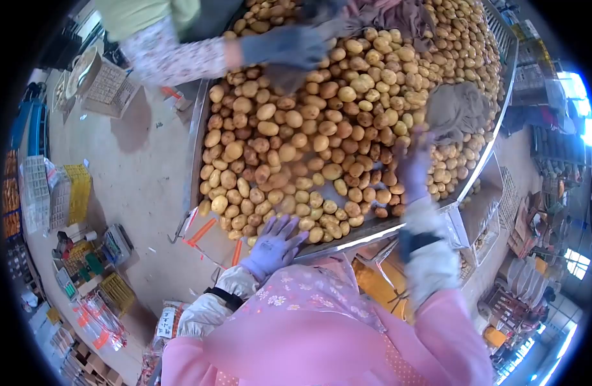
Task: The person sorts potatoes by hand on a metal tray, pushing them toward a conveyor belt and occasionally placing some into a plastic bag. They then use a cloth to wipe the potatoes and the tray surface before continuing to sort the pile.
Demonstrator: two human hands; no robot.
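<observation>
My left hand (276, 248), in a lavender glove, lies with its fingers spread on the near edge of a heap of small, round, yellow-brown fruits (289, 119). Their exact kind I cannot make out. My right hand (415, 166), also gloved, reaches over the right part of the heap. Motion blurs its fingers, so whether it holds a fruit does not show. Just beyond it, a crumpled grey cloth (458, 110) lies on the fruits. The heap rests on a metal-edged sorting table (366, 239).
Across the table's left side, a co-worker's gloved hand (286, 48) reaches in above a dark cloth. A brownish cloth (399, 19) lies farther back. Baskets (109, 87) stand on the floor at left, a yellow crate (77, 193) below them. Orange straps (202, 231) hang by the near left corner.
</observation>
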